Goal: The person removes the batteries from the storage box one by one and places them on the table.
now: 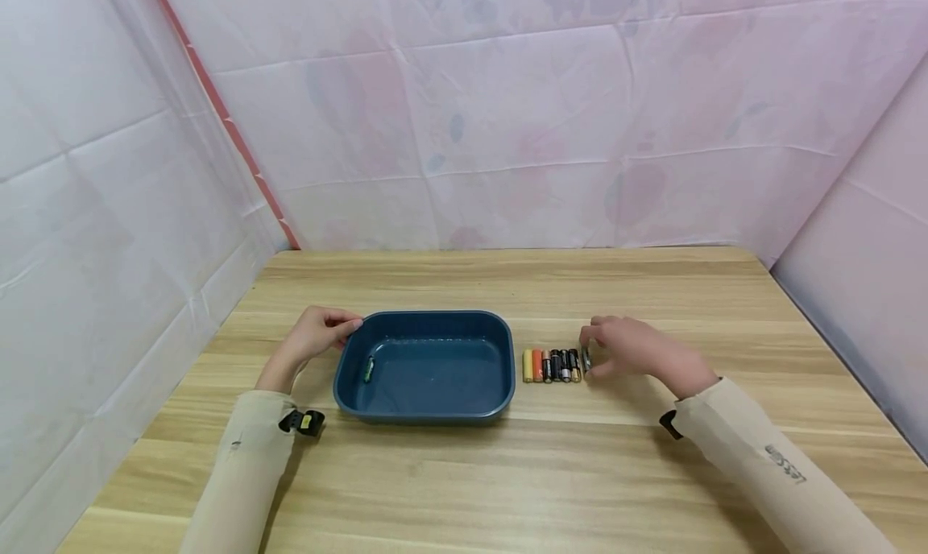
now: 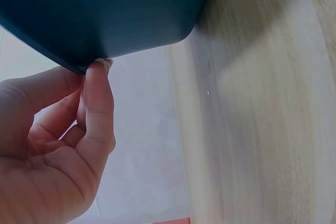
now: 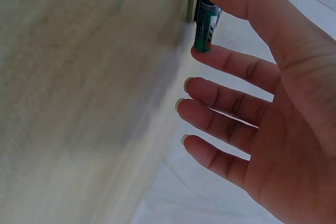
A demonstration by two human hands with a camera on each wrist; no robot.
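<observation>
Currently both hands are down on the wooden table, one on each side of the blue tray.

Left hand: fingertips rest against the tray's near-left corner. The left wrist view shows the thumb tip touching the rim's underside, with the other fingers loosely curled beside it. This is a light pinch on the edge, judged to be a steadying hold so the tray does not slide. It is not lifted; the tray sits flat.

Right hand: at the right end of the row of batteries. The right wrist view shows a green battery clamped end to end between thumb and index finger, the remaining three fingers spread straight and clear of it. Holding it by the two ends probably keeps the fingers off its neighbours. Whether it has left the table surface cannot be told.

Row: about five cells remain lying side by side, touching, just to the right of the tray, with orange and yellow ones at the left end and darker ones toward the hand. Lined up this way, each can be taken from the end in turn.

Tray contents: one small green battery in the tray lies near the left inner wall.

Surroundings: pale pink patterned sheeting hangs behind and at both sides. Beige sleeves cover both forearms, each with a dark wrist strap.
</observation>
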